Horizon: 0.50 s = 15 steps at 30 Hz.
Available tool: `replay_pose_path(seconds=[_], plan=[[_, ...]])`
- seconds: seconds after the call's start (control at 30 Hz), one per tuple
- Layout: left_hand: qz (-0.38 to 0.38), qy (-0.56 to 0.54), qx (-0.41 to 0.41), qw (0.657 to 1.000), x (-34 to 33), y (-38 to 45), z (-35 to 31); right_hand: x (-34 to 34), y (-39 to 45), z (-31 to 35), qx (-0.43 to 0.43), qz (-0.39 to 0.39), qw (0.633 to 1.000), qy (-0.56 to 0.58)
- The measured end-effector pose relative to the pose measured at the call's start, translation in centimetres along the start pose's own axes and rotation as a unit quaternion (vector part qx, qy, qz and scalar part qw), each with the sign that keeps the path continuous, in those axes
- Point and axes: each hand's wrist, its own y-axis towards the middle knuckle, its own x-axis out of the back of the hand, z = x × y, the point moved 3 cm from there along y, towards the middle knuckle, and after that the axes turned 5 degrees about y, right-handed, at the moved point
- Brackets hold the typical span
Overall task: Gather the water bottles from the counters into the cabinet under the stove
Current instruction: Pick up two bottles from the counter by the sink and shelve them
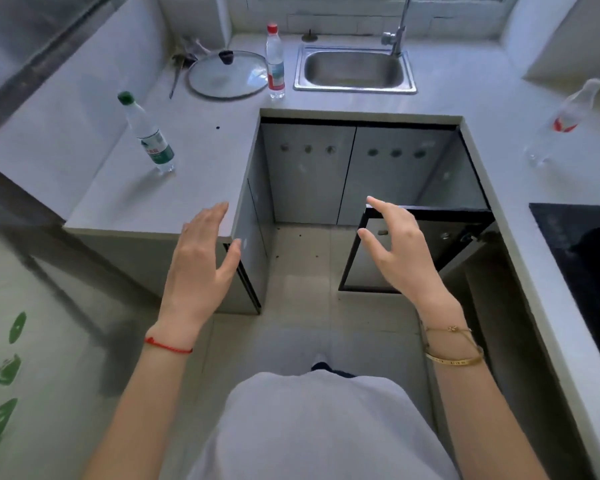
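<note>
Three water bottles stand on the U-shaped counter. A green-capped bottle [150, 136] is on the left counter. A red-capped bottle [275, 64] stands at the back beside the sink. A clear bottle with a red label [565, 121] is on the right counter. The black stove [589, 268] sits at the right edge, and the cabinet door [368, 268] below that counter hangs open. My left hand [201, 268] hovers empty with spread fingers near the left counter's corner. My right hand [399, 251] is empty, fingers apart, just in front of the open door's top edge.
A glass pot lid [226, 76] lies at the back left next to the red-capped bottle. The steel sink [355, 69] with its tap [399, 32] is at the back. Closed cabinet doors [309, 174] face me under the sink. Tiled floor lies between the counters.
</note>
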Motion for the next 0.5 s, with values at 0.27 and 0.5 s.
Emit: replay_pose_path(seconds=[0.27,0.5], plan=[[-0.014,0.022,0.041,0.999,-2.4,10.1,-0.4,-0.6,12.9,-2.2,0.038,0.038,0.999,-0.002],[-0.025,0.033,0.078,0.996,-4.2,17.5,1.7,-3.7,21.4,-4.0,0.041,0.077,0.996,0.006]])
